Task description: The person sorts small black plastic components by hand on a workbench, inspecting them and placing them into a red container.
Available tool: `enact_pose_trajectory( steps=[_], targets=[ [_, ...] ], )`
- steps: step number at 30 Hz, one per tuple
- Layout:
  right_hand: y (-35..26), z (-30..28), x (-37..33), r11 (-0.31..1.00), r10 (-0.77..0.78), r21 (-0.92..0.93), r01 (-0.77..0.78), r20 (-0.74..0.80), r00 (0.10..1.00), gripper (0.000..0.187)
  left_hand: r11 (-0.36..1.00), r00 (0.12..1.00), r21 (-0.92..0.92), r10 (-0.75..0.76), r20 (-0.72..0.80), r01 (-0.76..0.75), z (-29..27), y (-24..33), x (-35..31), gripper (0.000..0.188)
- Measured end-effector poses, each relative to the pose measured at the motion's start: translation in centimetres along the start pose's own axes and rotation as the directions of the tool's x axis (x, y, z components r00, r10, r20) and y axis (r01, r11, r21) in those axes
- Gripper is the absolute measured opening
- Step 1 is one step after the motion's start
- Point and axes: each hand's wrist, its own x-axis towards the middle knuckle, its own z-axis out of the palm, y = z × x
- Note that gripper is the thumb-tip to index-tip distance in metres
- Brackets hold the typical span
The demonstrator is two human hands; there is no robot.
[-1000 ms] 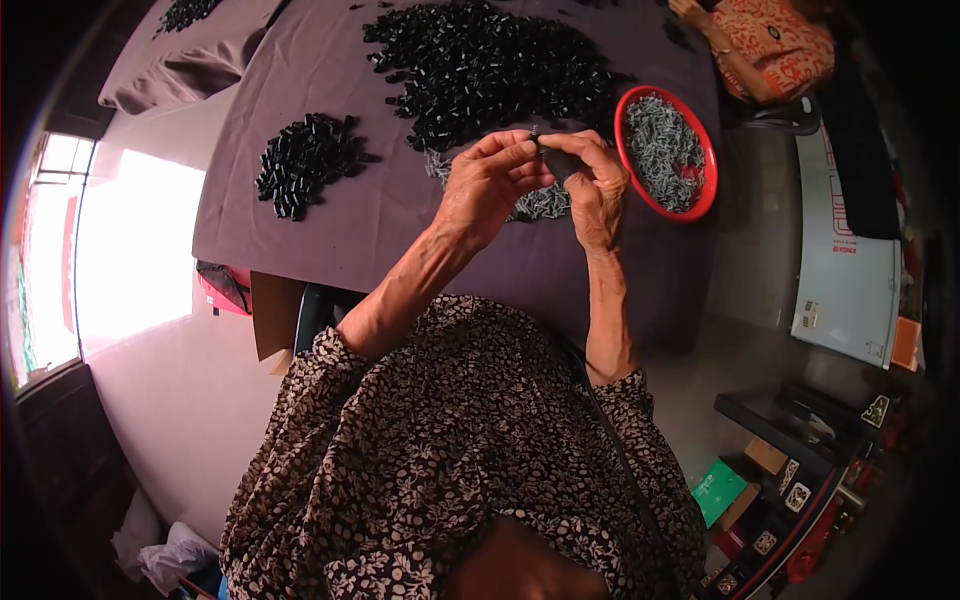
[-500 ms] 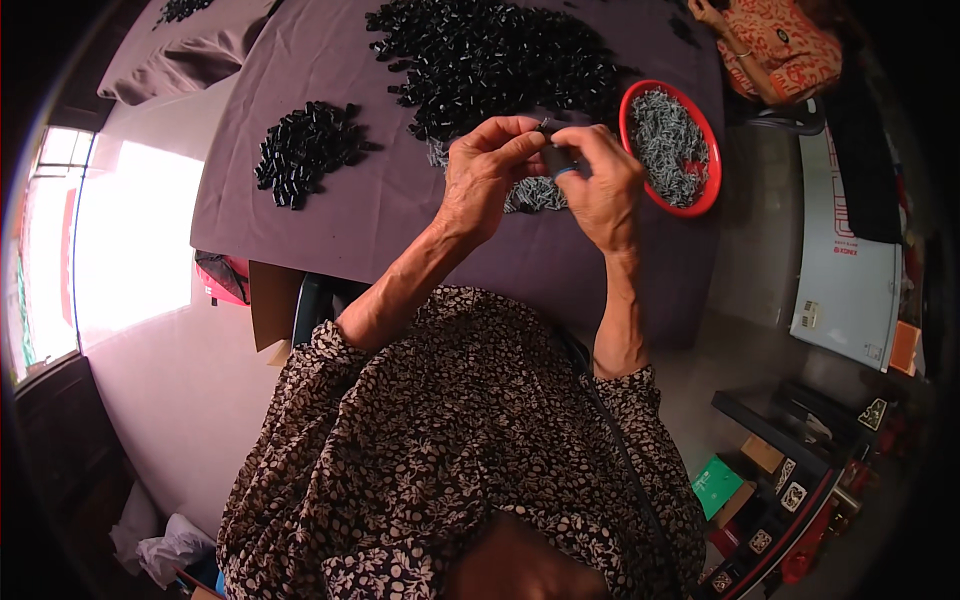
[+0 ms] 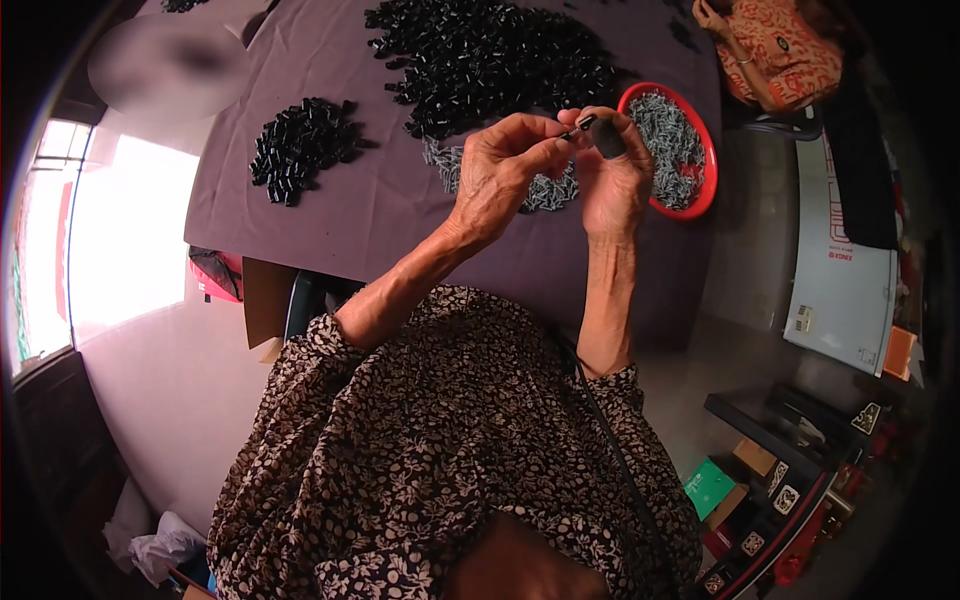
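Above the near edge of the cloth-covered table, my two hands meet fingertip to fingertip. My left hand (image 3: 500, 172) pinches a small thin dark piece (image 3: 567, 134) between thumb and forefinger; its exact kind is too small to tell. In my right hand (image 3: 615, 190), turned palm toward me, a small black cylindrical piece (image 3: 587, 122) is held at the fingertips, against the thin piece. A dark cover (image 3: 606, 138) wraps one of the right-hand digits. Under and behind the hands lies a pile of small grey screw-like pieces (image 3: 553, 192), partly hidden.
A large heap of black pieces (image 3: 490, 65) spreads at the table's far side, with a smaller black pile (image 3: 300, 150) at left. A red bowl (image 3: 711, 180) of grey screw-like pieces stands right. Another person (image 3: 780, 55) sits at the far right.
My right hand has turned its palm toward me, bringing the covered digit and the black piece into view. Both hands have shifted slightly right; the left still pinches.
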Motion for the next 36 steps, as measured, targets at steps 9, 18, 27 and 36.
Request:
enact_pose_trajectory(
  steps=[9,18,27,36],
  targets=[
    [0.7,0.0,-0.5,0.995,-0.03,-0.093,0.027,-0.03,0.999,0.011,0.999,0.999,0.016,0.042,-0.014,-0.041,0.1,-0.1,0.3,0.016],
    [-0.4,0.2,-1.0,0.839,-0.117,-0.535,0.101,0.004,0.993,0.01,0.997,0.998,0.062,0.039,-0.045,-0.036,0.0,-0.2,0.4,0.017],
    [-0.7,-0.4,-0.4,0.633,-0.136,-0.746,0.208,0.158,0.978,0.01,0.998,0.999,0.047,-0.043,0.014,0.042,-0.7,-0.9,0.8,0.016],
    [-2.6,-1.8,0.0,0.218,-0.025,-0.87,0.443,0.448,0.893,0.026,0.944,0.961,-0.177,-0.272,0.056,0.278,-1.6,-1.4,1.2,0.016]
  ],
)
